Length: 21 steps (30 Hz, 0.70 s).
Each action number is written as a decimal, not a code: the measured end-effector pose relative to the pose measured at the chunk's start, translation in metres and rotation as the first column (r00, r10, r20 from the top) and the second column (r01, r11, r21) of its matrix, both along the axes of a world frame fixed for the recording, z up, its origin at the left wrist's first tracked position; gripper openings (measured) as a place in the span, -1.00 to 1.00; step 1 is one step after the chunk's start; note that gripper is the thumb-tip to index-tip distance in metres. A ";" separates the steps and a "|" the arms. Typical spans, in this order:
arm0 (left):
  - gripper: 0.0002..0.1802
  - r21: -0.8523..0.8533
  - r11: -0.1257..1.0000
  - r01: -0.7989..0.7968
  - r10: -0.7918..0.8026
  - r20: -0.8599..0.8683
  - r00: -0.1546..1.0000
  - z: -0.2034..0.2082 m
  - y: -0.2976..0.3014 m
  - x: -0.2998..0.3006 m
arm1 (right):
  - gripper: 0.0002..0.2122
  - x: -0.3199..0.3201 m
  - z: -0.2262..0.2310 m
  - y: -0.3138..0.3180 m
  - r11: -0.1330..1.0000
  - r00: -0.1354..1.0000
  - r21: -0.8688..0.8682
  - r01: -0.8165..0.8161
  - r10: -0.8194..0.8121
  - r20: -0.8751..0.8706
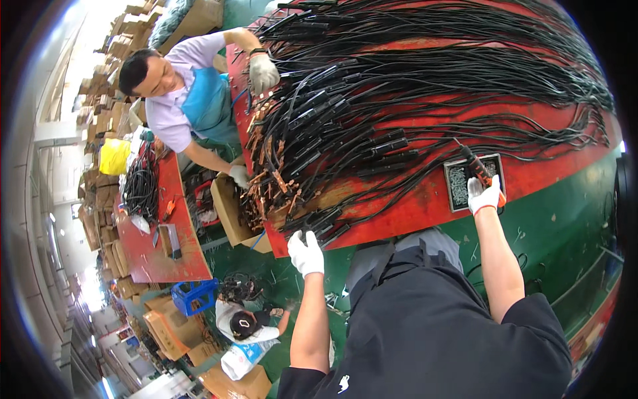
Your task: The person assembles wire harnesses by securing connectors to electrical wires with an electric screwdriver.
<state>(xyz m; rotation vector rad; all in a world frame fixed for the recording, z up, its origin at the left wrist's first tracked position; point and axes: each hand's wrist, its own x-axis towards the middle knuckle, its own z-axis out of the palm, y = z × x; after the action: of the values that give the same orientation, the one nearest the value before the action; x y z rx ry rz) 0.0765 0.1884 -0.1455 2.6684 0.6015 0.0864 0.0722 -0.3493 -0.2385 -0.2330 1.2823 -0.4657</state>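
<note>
My right hand (484,194), in a white glove, is closed around an orange and black power screwdriver (476,165), its bit pointing away from me. Under the tool sits a shallow tray (458,186) of small metal screws. My left hand (306,255), also gloved, is at the near left edge of the red table, fingers apart and nothing seen in them. Just beyond its fingertips lie black plastic cable ends (325,223). Copper-coloured metal pieces (276,179) are heaped at the table's left end, joined to or lying among the cables.
Long black cables (452,73) spread across the red table (425,209). Across from me, a co-worker (193,100) in white gloves handles the left end. A cardboard box (232,219) stands against that end. Further left are a second red table (159,259), a blue crate (194,296) and a crouching person (246,326).
</note>
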 end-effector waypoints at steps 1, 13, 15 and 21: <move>-0.53 -0.040 0.999 -0.024 0.023 -0.019 1.000 0.002 -0.004 0.007 | -0.39 -0.001 0.008 0.000 1.000 0.999 0.007 -0.010 0.011 -0.053; -0.41 0.328 0.860 0.390 -0.331 -0.224 0.917 -0.016 0.021 0.114 | -0.41 -0.013 0.039 0.022 0.994 0.986 0.011 -0.105 0.105 -0.133; -0.41 0.322 0.838 0.440 -0.352 -0.298 0.888 -0.022 0.026 0.121 | -0.48 -0.020 0.039 0.028 0.993 0.979 -0.018 -0.119 0.114 -0.171; -0.31 0.478 0.716 0.509 -0.508 -0.143 0.849 -0.036 0.048 0.130 | -0.60 -0.047 0.029 0.043 0.993 0.989 -0.028 -0.118 0.116 -0.088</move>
<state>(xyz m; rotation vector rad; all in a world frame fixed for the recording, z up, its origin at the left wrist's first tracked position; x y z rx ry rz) 0.2064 0.2363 -0.1812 3.2369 -0.2291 0.0927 0.0254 -0.3064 -0.2092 -0.3574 1.3374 -0.3799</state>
